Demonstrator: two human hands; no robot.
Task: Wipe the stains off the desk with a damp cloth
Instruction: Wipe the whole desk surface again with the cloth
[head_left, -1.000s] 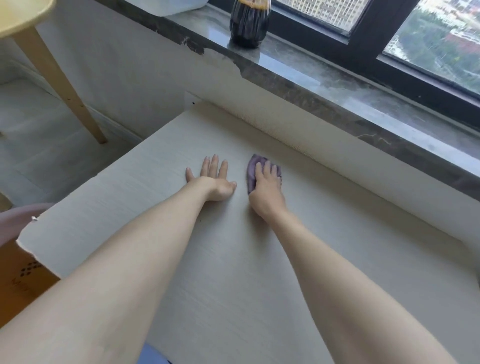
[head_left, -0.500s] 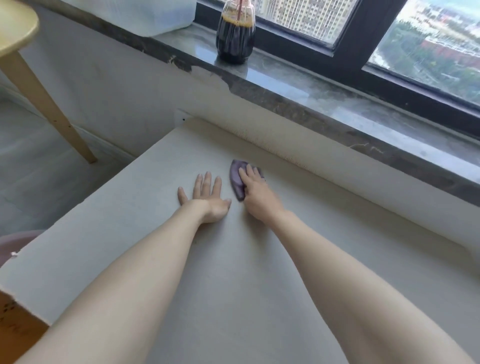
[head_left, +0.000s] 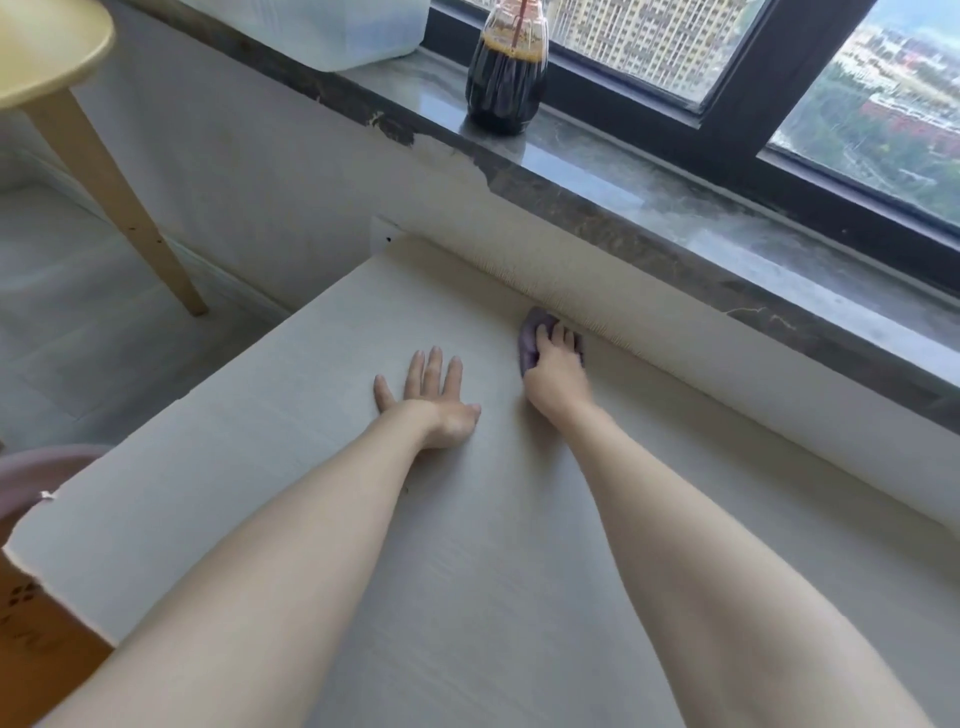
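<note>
The pale wood-grain desk (head_left: 467, 597) fills the lower part of the head view. A small purple cloth (head_left: 531, 338) lies on it close to the back edge, by the wall. My right hand (head_left: 558, 371) lies on top of the cloth with its fingers laid over it, pressing it to the desk; most of the cloth is hidden under the hand. My left hand (head_left: 431, 402) rests flat on the desk to the left of it, fingers spread, holding nothing. No stain is plain to see on the surface.
A dark marble windowsill (head_left: 675, 208) runs behind the desk, with a bottle of dark liquid (head_left: 506, 73) and a white plastic container (head_left: 332, 26) on it. A yellow stool (head_left: 62, 104) stands on the floor at left. A cardboard box (head_left: 36, 654) sits at the desk's left corner.
My right hand has slid the cloth away from me and to the right, up to the desk's back edge. My left hand has stayed flat in its place.
</note>
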